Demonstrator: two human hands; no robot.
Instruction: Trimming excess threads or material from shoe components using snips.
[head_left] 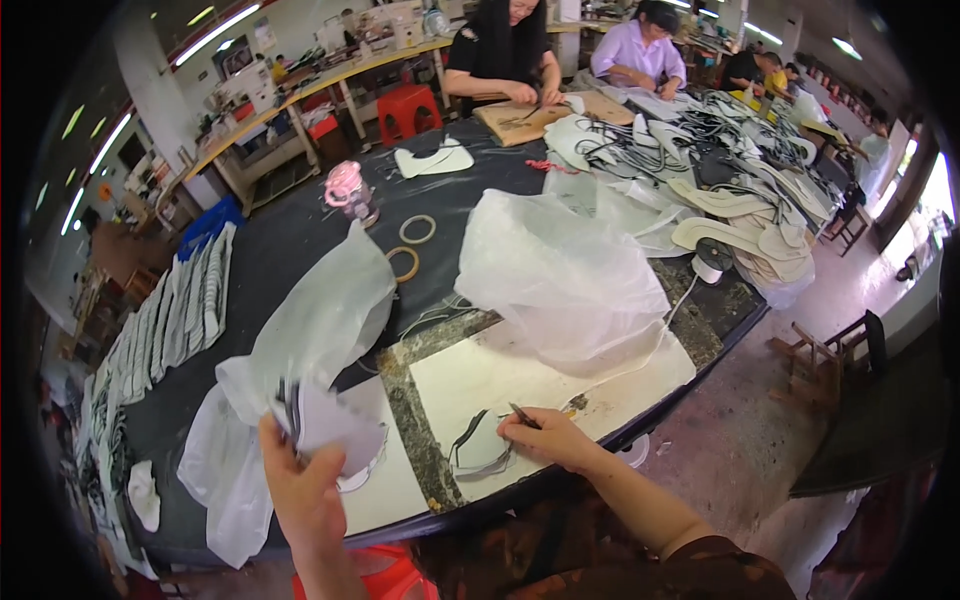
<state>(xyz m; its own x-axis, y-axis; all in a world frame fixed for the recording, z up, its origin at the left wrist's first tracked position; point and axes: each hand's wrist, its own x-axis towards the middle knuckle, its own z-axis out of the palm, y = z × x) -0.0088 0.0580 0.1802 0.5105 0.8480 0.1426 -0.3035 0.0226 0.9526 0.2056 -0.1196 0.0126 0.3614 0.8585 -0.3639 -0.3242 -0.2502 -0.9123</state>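
Observation:
My left hand [305, 485] is raised over the near left of the table, gripping a pale, blurred cut piece [335, 435] with dark strips at its edge. In my right hand [550, 440] is a thin, dark, pen-like tool [521, 414], held between thumb and fingers. Just left of that hand, a pale cut piece with dark trim [480, 450] lies on a white board [640, 385]. A translucent plastic bag [325, 300] spreads behind my left hand. Beyond the board's near part sits a second crumpled plastic bag [560, 275].
A pink-lidded jar [348, 193] and two tape rolls [417, 229] stand or lie farther back. Stacked cut pieces [750, 215] cover the far right, beside a thread spool [711, 260]. Rows of striped pieces [165, 310] line the left. Two people work across the table.

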